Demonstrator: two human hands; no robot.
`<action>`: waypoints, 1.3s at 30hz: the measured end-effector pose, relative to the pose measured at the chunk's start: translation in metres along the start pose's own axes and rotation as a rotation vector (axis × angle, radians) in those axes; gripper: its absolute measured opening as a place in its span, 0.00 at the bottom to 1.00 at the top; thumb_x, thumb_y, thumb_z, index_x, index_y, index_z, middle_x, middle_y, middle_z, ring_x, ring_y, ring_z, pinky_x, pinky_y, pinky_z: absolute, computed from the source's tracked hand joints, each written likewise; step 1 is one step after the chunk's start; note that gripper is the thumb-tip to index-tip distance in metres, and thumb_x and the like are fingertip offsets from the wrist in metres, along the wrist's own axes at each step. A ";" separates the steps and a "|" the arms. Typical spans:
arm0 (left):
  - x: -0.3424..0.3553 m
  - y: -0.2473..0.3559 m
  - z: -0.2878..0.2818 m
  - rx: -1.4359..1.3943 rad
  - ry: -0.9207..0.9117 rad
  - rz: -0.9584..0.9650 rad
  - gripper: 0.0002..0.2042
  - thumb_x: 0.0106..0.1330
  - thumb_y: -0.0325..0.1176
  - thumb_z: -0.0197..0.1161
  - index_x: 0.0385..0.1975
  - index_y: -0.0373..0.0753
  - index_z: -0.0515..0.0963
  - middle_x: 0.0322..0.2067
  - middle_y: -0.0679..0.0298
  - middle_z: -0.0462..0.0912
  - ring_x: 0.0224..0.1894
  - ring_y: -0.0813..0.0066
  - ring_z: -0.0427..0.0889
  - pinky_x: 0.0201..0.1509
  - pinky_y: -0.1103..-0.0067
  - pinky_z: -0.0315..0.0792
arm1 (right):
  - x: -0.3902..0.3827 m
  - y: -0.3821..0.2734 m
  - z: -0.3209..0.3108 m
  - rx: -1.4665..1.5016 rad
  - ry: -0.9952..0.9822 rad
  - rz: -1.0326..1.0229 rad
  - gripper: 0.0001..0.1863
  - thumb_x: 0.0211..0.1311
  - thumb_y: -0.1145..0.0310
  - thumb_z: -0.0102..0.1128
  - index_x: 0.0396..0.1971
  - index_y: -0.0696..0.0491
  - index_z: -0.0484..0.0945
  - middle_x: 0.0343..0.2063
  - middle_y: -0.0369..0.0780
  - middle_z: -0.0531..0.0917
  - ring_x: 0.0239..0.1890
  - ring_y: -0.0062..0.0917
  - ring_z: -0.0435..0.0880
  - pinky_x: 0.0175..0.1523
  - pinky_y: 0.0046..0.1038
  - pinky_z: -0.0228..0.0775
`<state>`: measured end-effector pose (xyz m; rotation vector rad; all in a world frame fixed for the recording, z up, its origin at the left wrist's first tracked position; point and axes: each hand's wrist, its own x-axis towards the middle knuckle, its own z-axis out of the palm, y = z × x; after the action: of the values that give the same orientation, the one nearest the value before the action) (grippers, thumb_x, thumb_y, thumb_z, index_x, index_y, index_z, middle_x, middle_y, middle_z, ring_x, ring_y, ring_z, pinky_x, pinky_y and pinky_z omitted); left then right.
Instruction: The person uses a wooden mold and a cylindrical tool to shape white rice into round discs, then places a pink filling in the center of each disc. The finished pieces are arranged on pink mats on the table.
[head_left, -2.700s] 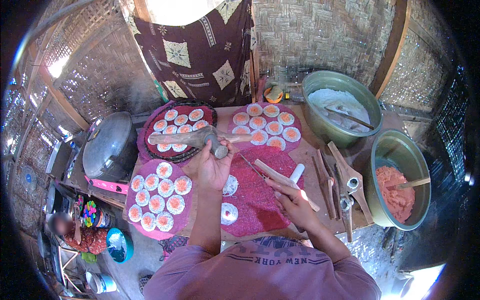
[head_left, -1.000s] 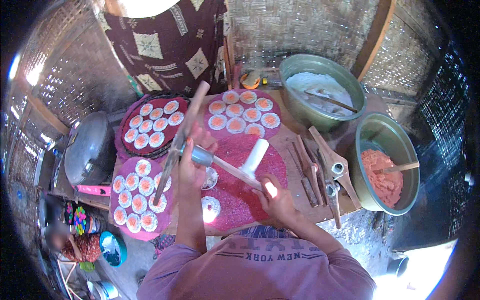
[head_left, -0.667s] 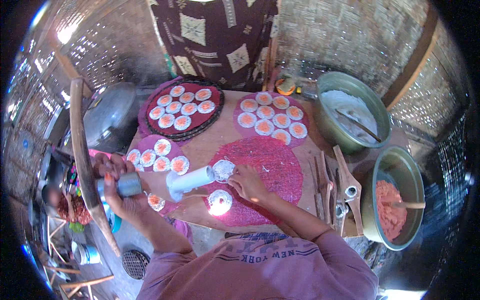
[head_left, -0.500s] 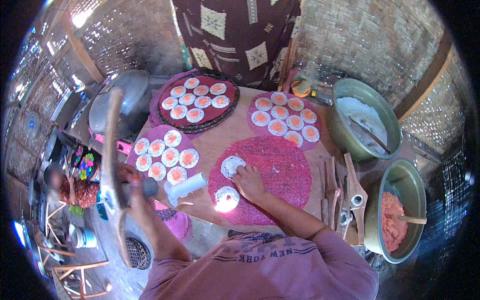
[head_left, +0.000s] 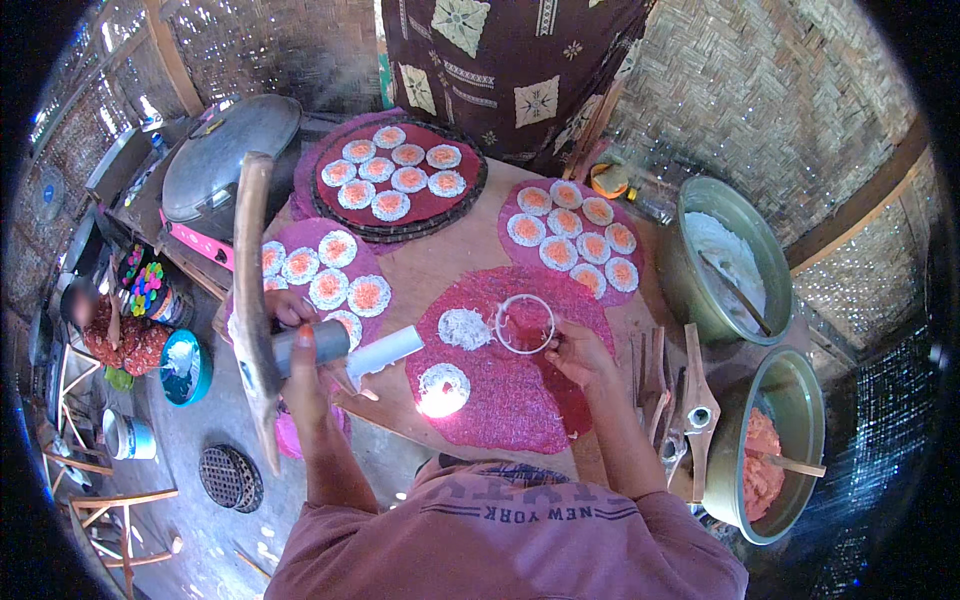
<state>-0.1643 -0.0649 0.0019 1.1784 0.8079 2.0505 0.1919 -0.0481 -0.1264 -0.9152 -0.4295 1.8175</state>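
Observation:
My right hand (head_left: 583, 352) pinches a thin white ring (head_left: 499, 342) above a round pink-red woven cloth (head_left: 490, 412). Just left of the ring lies a flat disc of white shreds (head_left: 463, 328), and a second white disc (head_left: 443, 388) sits nearer me under a bright light spot. My left hand (head_left: 307, 385) is wrapped around the grey cylinder (head_left: 318, 342) of a hand press with a long wooden crossbar (head_left: 254, 250), held at the table's left edge. Beside the cylinder's end is a white tube (head_left: 388, 355), close to the cloth.
Orange-topped white discs fill a dark round tray (head_left: 473, 212) and two pink cloths (head_left: 548, 262), (head_left: 315, 240). At right stand green basins of white flour-like stuff (head_left: 780, 255) and orange mash (head_left: 812, 440), with wooden tools (head_left: 700, 415) alongside. Another person (head_left: 125, 335) sits far left.
My right hand has moved right, off the upper white disc, and now holds the ring up. My left hand and the press have shifted slightly; the view has turned a little.

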 end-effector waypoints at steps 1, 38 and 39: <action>0.002 0.000 -0.001 -0.038 -0.011 -0.018 0.13 0.57 0.28 0.64 0.37 0.38 0.67 0.35 0.64 0.69 0.38 0.76 0.69 0.44 0.79 0.67 | -0.001 0.003 -0.003 -0.176 0.042 0.032 0.10 0.67 0.63 0.54 0.40 0.52 0.80 0.32 0.32 0.82 0.31 0.16 0.76 0.36 0.21 0.67; 0.042 -0.099 0.083 0.291 -0.185 -0.147 0.13 0.63 0.36 0.65 0.42 0.37 0.74 0.35 0.68 0.76 0.39 0.76 0.74 0.44 0.75 0.71 | 0.069 0.090 0.115 -1.607 -0.360 -0.728 0.18 0.55 0.74 0.60 0.47 0.57 0.76 0.41 0.50 0.80 0.46 0.47 0.78 0.52 0.42 0.70; 0.044 -0.099 0.085 0.334 -0.191 -0.183 0.14 0.62 0.36 0.66 0.43 0.38 0.74 0.36 0.68 0.77 0.40 0.76 0.75 0.45 0.75 0.71 | 0.068 0.092 0.116 -1.727 -0.335 -0.716 0.18 0.55 0.74 0.60 0.48 0.57 0.77 0.41 0.50 0.79 0.45 0.48 0.78 0.52 0.42 0.70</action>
<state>-0.0842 0.0463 -0.0165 1.3978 1.1468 1.6673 0.0333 -0.0123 -0.1373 -1.1966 -2.3504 0.5701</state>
